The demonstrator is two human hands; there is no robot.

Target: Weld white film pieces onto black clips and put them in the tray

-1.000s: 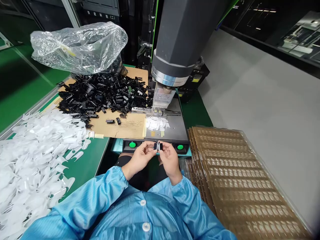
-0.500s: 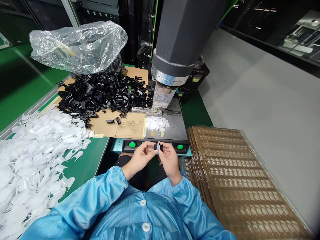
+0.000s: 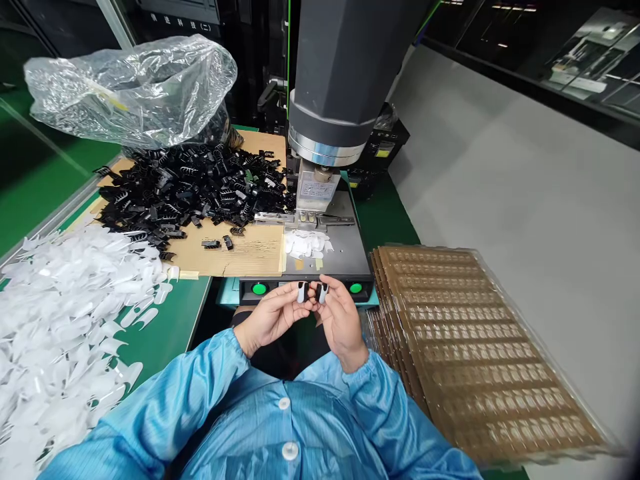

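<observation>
My left hand [image 3: 274,313] pinches a small black plastic part with a white face [image 3: 303,292]. Close beside it, my right hand [image 3: 341,319] grips a second black-and-white plastic part [image 3: 321,293]. Both white faces are turned up toward me, and the hands nearly meet in front of the machine's base. Just beyond them, several white plastic pieces [image 3: 307,245] lie on the dark machine plate [image 3: 345,257]. Two loose black plastic parts [image 3: 211,245] rest on the cardboard [image 3: 250,257] to the left.
A heap of black parts [image 3: 200,193] sits by a clear plastic bag [image 3: 135,93]. White pieces [image 3: 65,333] are piled on the green table at left. The machine head [image 3: 330,80] hangs over its plate, between green buttons [image 3: 259,289]. Stacked brown trays [image 3: 475,347] stand at right.
The two parts have been turned so that their white faces now show, and they sit slightly farther apart. The view has shifted a little.
</observation>
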